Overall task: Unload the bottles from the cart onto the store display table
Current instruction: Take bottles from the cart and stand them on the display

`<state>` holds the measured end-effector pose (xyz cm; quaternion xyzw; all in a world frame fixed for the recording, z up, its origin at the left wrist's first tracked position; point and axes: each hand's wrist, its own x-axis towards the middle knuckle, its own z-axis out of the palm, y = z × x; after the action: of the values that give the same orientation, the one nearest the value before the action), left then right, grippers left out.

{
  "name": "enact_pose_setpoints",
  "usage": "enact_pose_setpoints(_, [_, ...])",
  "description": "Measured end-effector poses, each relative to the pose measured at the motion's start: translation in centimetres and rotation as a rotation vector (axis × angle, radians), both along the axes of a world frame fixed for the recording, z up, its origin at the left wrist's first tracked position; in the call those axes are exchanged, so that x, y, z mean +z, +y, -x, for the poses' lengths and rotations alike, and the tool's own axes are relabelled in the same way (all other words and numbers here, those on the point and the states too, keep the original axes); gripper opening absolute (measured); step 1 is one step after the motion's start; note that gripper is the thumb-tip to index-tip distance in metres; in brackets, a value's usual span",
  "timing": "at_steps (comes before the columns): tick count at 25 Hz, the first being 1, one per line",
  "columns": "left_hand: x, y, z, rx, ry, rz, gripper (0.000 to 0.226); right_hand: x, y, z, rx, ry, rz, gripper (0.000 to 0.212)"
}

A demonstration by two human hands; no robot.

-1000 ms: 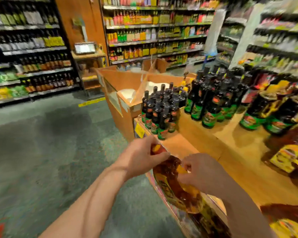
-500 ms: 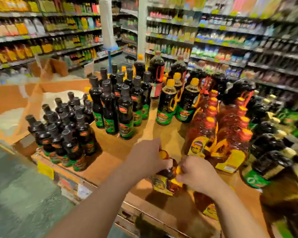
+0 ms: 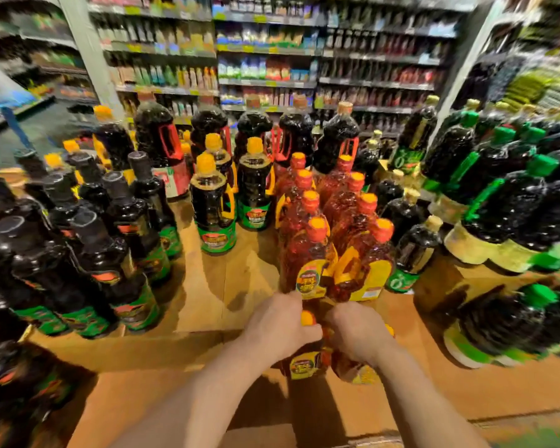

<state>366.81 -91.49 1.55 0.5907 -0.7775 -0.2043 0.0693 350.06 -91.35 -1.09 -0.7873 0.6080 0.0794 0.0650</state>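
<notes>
Gripping the tops of two amber bottles [image 3: 307,363], the left hand [image 3: 280,324] and right hand [image 3: 356,331] appear to set them on the display table [image 3: 207,286], just before matching rows [image 3: 333,227]. Next: seat them upright, then release.

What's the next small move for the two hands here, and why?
Probably set both down and let go: the left hand and right hand each grip a red bottle by the neck, right at the near end of the red-bottle rows on the table.
</notes>
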Motion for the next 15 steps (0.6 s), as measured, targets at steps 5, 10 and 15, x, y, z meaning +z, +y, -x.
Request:
enact_pose_setpoints(5, [-1.4,-1.6,2.5,-0.010,-0.030,-0.074,0.039,-0.5,-1.3,1.2,0.044,0.047,-0.009,0.016])
enact_pose_setpoints(10, [-3.2,-1.8,4.7,-0.041,-0.035,-0.179,0.034,-2.1,-1.8,2.9,0.082,0.073,-0.051,0.041])
enact_pose_setpoints(15, [-4.2,-1.8,5.8,-0.082,-0.119,-0.219,0.041,-3.0,-1.7,3.6,0.104,0.158,-0.112,0.033])
